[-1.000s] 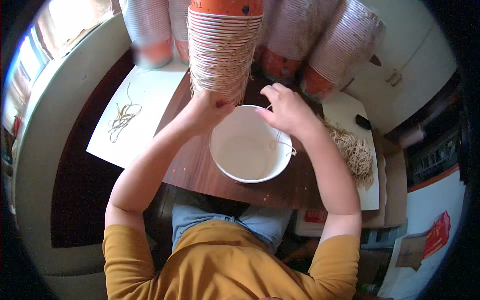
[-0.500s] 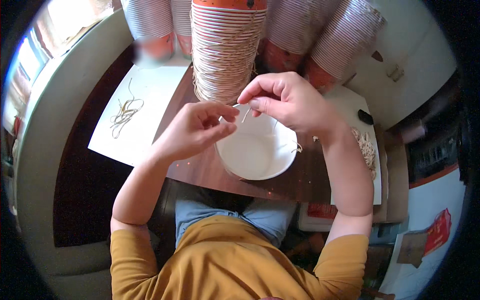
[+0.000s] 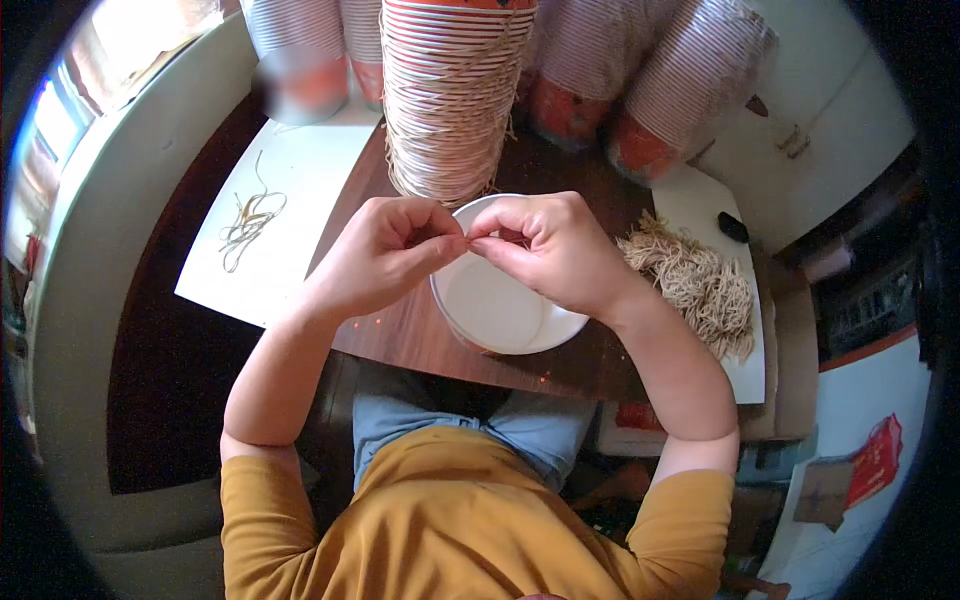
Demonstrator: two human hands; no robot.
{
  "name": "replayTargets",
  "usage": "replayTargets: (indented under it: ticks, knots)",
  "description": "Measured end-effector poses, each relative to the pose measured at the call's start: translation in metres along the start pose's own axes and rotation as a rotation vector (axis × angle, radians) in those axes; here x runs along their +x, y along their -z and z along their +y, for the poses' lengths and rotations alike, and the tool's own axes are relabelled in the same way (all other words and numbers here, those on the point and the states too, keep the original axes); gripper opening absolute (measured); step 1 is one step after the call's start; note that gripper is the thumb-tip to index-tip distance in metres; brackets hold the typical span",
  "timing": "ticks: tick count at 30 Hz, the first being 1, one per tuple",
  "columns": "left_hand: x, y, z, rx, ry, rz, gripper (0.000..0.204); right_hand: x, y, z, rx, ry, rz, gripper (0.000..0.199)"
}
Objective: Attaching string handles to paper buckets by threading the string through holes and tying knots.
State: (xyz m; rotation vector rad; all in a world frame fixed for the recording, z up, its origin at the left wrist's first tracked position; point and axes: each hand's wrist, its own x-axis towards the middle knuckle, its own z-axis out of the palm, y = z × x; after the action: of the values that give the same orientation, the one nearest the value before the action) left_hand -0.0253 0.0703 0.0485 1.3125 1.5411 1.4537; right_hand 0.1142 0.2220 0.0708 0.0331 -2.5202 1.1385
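A white paper tub (image 3: pixel 500 310) stands tilted on the brown table in front of me, its open mouth facing up. Over its far rim, my left hand (image 3: pixel 385 248) and my right hand (image 3: pixel 552 252) meet with thumbs and forefingers pinched together. Between those fingertips is a thin beige string, mostly hidden; a short piece shows by my right fingers. Just beyond the tub rises a tall nested stack of paper tubs (image 3: pixel 455 90), with beige strings hanging round its rims.
A heap of beige strings (image 3: pixel 700 285) lies on a white board at the right, near a small black object (image 3: pixel 732 227). Some tangled cord (image 3: pixel 250 232) rests on the left white board (image 3: pixel 210 275). Wrapped tub stacks (image 3: pixel 690 80) line the back.
My right hand has come down and nearer, and its fingertips now meet those of my left hand. More of the string heap shows at the right.
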Motion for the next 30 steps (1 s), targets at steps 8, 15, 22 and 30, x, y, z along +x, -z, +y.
replayTargets:
  ticks: [8, 15, 22, 30]
  knots:
    - [-0.007, 0.009, -0.047, 0.294, 0.007, 0.260, 0.014, 0.004, -0.019, 0.042, 0.011, -0.389, -0.085, 0.009]
    - [-0.007, 0.004, -0.051, 0.367, 0.038, 0.246, 0.017, 0.020, -0.028, 0.041, -0.102, -0.456, -0.175, 0.010]
    - [-0.006, 0.004, -0.045, 0.409, 0.064, 0.193, 0.018, 0.019, -0.028, 0.034, -0.145, -0.383, -0.173, 0.011]
    - [-0.006, 0.005, -0.043, 0.416, 0.075, 0.192, 0.018, 0.024, -0.030, 0.033, -0.271, -0.344, -0.231, 0.014]
